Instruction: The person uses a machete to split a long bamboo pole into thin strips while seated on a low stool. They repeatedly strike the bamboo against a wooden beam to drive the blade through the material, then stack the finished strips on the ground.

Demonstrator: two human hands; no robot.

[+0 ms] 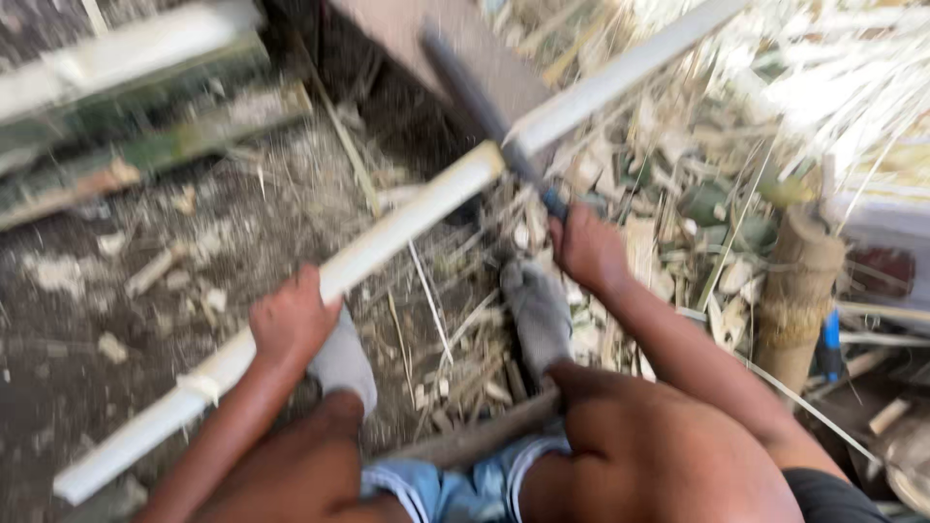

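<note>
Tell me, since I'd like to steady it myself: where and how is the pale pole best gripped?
Probably on the near stretch of the pale pole, from above, where the left hand wraps it: it slants low and bare there, clear of the blade the right hand swings.

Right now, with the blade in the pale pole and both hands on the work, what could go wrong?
1. The left hand grips the pale bamboo pole bare, in line with the cut; if the long blade runs down the split, it may reach the fingers.
2. The feet in grey socks sit just below the blade; a glancing stroke from the right hand could hit them.
3. The frame is motion-blurred, suggesting a fast swing amid loose bamboo scraps.
</note>
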